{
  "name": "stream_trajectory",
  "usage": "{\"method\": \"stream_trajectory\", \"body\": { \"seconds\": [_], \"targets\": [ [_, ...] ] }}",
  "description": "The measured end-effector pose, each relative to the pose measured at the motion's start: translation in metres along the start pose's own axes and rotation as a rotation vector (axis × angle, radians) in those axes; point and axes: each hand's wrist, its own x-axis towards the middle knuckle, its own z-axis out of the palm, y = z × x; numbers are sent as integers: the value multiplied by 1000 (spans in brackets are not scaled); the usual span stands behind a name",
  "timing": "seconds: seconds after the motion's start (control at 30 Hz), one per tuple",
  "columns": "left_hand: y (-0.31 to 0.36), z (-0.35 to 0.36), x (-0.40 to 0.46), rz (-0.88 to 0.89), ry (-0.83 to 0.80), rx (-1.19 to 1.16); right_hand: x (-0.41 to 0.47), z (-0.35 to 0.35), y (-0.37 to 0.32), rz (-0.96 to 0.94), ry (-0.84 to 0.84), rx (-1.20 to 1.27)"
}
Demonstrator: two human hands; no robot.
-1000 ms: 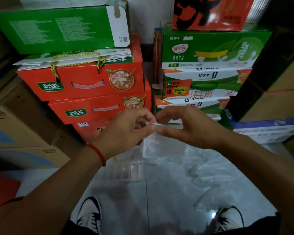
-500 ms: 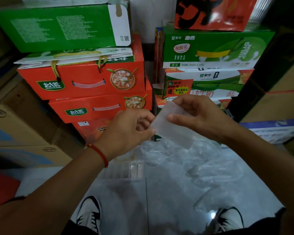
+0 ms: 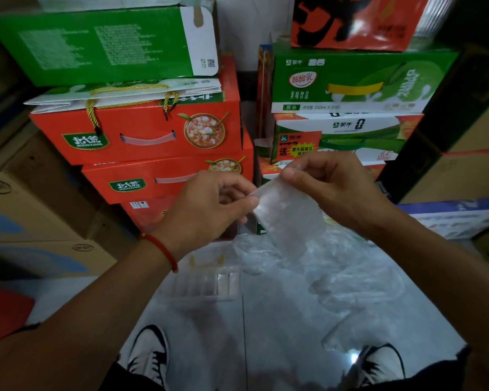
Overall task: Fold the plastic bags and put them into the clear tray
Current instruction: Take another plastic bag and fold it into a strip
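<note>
I had both hands raised in front of the stacked cartons, a clear plastic bag (image 3: 285, 218) stretched between them. My left hand (image 3: 209, 207), with a red cord (image 3: 164, 249) round its wrist, had its fingers curled in and pinched the bag's left edge between thumb and forefinger. My right hand (image 3: 331, 187) pinched the bag's top corner, thumb pressed against the curled fingers, and the rest of the bag hung down below both grips. Under it, on the pale floor (image 3: 266, 348), lay a loose heap of more clear bags (image 3: 336, 275), reaching from below my hands toward my right shoe (image 3: 378, 362). The clear tray (image 3: 206, 283) sat on the floor just left of that heap, below my left wrist, with a few pale folded pieces in its right end. Red boxes (image 3: 141, 136) and green boxes (image 3: 350, 80) stood stacked behind.
</note>
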Motion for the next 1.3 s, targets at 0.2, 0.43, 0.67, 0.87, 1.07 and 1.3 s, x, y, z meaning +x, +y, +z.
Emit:
{"method": "stream_trajectory", "body": {
  "seconds": [0.2, 0.43, 0.67, 0.87, 1.07, 1.3],
  "targets": [
    [1, -4, 4, 3, -26, 8, -3, 1, -5, 96, 21, 146],
    [1, -9, 3, 41, -19, 73, -9, 10, -5, 205, -172, 120],
    [13, 19, -8, -292, -124, -315, -4, 20, -7, 237, 57, 233],
    [7, 23, -7, -390, -19, -341, -1, 19, -7, 364, 188, 394],
    [7, 22, -6, -392, 43, -359, -5, 24, -5, 575, -19, 504],
    [4, 21, -4, -398, 80, -388, -1, 26, -2, 547, 42, 442]
  ]
}}
